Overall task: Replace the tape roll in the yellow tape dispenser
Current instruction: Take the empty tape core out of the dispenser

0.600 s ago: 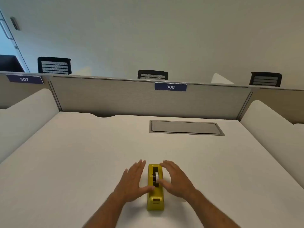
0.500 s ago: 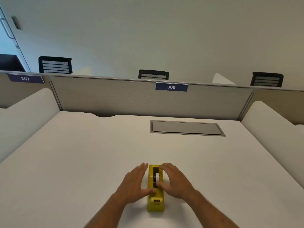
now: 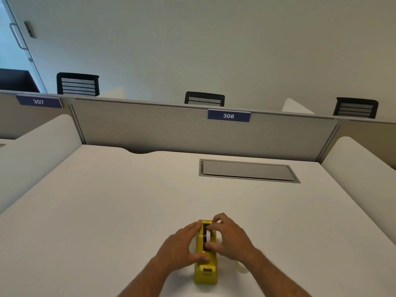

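The yellow tape dispenser (image 3: 205, 273) stands on the white desk (image 3: 107, 211), near its front edge, cutter end toward me. A white tape roll (image 3: 207, 236) sits in its slot. My left hand (image 3: 182, 247) presses flat against the dispenser's left side, thumb resting on its top. My right hand (image 3: 230, 237) reaches over from the right, with its thumb and forefinger pinching the roll at front and back. Part of a clear tape roll (image 3: 242, 267) lies on the desk, mostly hidden under my right wrist.
A grey cable hatch (image 3: 248, 170) is set flush in the desk at the back right. A grey partition (image 3: 171, 129) labelled 306 closes the far edge. White rounded dividers (image 3: 360, 168) flank both sides. Black chair backs show beyond.
My right hand's fingers have closed from lying flat beside the dispenser to pinching the roll in its slot. My left hand has moved in against the dispenser's side.
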The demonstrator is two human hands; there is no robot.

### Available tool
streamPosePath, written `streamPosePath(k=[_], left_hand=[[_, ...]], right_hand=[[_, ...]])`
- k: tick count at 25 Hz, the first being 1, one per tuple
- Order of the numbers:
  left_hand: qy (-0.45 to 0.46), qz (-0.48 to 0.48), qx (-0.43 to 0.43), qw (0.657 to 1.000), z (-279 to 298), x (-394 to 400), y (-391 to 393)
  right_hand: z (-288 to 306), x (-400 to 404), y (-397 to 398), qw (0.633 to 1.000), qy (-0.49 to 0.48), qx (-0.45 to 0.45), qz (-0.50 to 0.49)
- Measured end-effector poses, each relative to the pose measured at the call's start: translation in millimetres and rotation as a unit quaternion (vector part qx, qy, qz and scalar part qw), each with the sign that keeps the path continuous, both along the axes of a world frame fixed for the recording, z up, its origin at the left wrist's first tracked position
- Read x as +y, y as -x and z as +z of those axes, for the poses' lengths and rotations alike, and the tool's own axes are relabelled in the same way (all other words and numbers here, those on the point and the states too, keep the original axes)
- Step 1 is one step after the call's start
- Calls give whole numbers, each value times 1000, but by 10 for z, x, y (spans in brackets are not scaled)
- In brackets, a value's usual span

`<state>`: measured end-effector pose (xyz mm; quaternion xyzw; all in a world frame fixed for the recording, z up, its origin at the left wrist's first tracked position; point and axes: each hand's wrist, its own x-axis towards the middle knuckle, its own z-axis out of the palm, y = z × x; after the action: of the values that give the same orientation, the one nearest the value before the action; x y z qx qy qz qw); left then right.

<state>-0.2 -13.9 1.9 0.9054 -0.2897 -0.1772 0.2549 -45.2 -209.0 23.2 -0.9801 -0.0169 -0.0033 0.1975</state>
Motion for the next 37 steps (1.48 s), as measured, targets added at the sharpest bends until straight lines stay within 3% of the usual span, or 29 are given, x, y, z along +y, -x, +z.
streamPosePath(k=[10,17,28,37], left_hand=[[1,18,11,1000,21,-10,-27],[11,30,28,999,19,-35,-4],[19,21,21,999,67,-23,14],[27,16,25,999,106,-14,21]], right_hand=[[38,2,-57,999,15,-26,26],[37,9,-14,999,-32,-42,6],[97,19,-27,996,-41,-36,67],[124,24,-88,994,24,-39,95]])
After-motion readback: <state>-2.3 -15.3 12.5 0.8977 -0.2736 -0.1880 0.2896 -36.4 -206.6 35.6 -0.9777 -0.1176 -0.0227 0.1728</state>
